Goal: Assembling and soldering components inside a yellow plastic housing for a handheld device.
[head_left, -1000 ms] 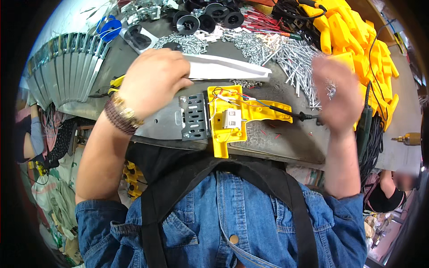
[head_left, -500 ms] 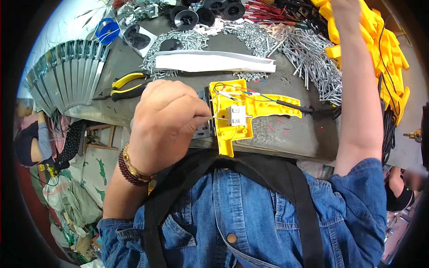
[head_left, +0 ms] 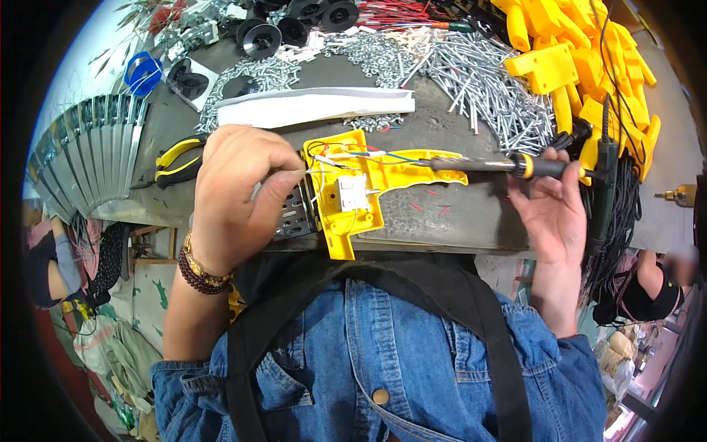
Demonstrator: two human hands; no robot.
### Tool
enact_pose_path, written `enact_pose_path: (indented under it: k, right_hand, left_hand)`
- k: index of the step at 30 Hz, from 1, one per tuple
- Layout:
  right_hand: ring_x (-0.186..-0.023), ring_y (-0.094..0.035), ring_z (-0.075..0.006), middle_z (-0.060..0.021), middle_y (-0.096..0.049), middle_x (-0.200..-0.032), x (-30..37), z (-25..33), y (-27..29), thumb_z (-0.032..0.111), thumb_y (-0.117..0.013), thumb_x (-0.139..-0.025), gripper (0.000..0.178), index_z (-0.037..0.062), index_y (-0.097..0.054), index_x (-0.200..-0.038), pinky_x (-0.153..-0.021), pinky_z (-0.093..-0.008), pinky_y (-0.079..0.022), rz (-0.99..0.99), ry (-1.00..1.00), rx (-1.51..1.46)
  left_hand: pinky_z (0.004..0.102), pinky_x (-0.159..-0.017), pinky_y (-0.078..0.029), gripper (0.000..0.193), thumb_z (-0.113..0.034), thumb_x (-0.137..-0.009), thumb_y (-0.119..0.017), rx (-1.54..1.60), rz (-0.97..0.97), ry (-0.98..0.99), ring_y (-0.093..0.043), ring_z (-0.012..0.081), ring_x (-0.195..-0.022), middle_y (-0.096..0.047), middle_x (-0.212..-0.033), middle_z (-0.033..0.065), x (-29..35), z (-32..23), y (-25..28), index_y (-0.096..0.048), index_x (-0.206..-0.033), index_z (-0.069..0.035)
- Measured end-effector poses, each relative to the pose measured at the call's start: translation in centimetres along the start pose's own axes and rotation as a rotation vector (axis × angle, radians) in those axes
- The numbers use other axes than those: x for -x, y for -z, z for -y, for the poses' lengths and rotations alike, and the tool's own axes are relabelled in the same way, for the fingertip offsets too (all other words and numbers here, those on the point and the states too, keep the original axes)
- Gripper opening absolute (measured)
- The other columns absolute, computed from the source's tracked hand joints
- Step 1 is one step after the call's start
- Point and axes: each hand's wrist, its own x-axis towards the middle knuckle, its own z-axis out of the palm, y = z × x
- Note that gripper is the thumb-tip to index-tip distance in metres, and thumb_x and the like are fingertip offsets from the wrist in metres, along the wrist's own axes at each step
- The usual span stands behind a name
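In front of me lies a yellow plastic housing half (head_left: 342, 151) with a handle-like arm reaching right. A white block with metal contacts (head_left: 352, 193) sits in it, and thin coloured wires (head_left: 368, 153) run along its upper part. My left hand (head_left: 239, 177) is closed at the housing's left edge, pinching a thin wire (head_left: 317, 172). My right hand (head_left: 549, 214) grips what looks like a soldering iron (head_left: 523, 166), with a metal barrel and a black and yellow handle. Its tip points left, over the housing's arm. Dark slotted metal (head_left: 294, 217) adjoins the housing, partly behind my left hand.
Yellow-handled pliers (head_left: 177, 160) lie left, near fanned metal strips (head_left: 96, 151). Beyond the housing are a folded white strip (head_left: 317, 108), heaps of long screws (head_left: 479, 88) and black spools (head_left: 259, 38). Yellow housings (head_left: 549, 68) and black cables (head_left: 615, 221) crowd the right.
My right hand has come back from the far right pile to beside the housing, now with the soldering iron. The left hand stays pinched at the housing's edge. The view has shifted slightly.
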Motion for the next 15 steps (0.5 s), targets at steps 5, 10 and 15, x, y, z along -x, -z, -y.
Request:
enact_pose_path:
  k: [5,10,15]
  right_hand:
    - [-0.076,-0.065,-0.005,0.0007,-0.068,-0.114,-3.2,-0.3,-1.4,0.034,-0.057,-0.1,0.024,0.015,-0.061,-0.115,-0.107,-0.0543,-0.038,0.042,0.017,-0.04]
    - [-0.076,-0.064,-0.0068,-0.0004,-0.069,-0.106,-5.8,-0.1,-3.7,0.031,-0.057,-0.101,0.032,0.0053,-0.059,-0.12,-0.111,-0.0528,-0.035,0.086,0.027,-0.008]
    - [-0.082,-0.063,-0.0057,0.0036,-0.068,-0.116,0.1,0.5,-0.7,0.036,-0.063,-0.096,0.028,0.0186,-0.063,-0.117,-0.103,-0.0564,-0.041,0.015,-0.052,-0.032]
  left_hand:
    - [0.0478,-0.105,-0.037,0.007,-0.007,-0.08,-0.069,-0.019,-0.089,0.085,-0.063,0.0227,-0.086,-0.065,-0.085,0.0021,1.5,-0.1,-0.2,-0.064,-0.084,-0.01]
    - [0.0489,-0.106,-0.036,0.006,-0.008,-0.083,-0.068,-0.025,-0.093,0.088,-0.063,0.0224,-0.085,-0.065,-0.085,0.002,2.8,-0.4,0.3,-0.063,-0.084,-0.011]
    - [0.0489,-0.106,-0.036,0.006,-0.01,-0.085,-0.068,0.001,-0.11,0.118,-0.063,0.0224,-0.083,-0.066,-0.085,0.002,3.3,-0.1,0.2,-0.062,-0.084,-0.011]
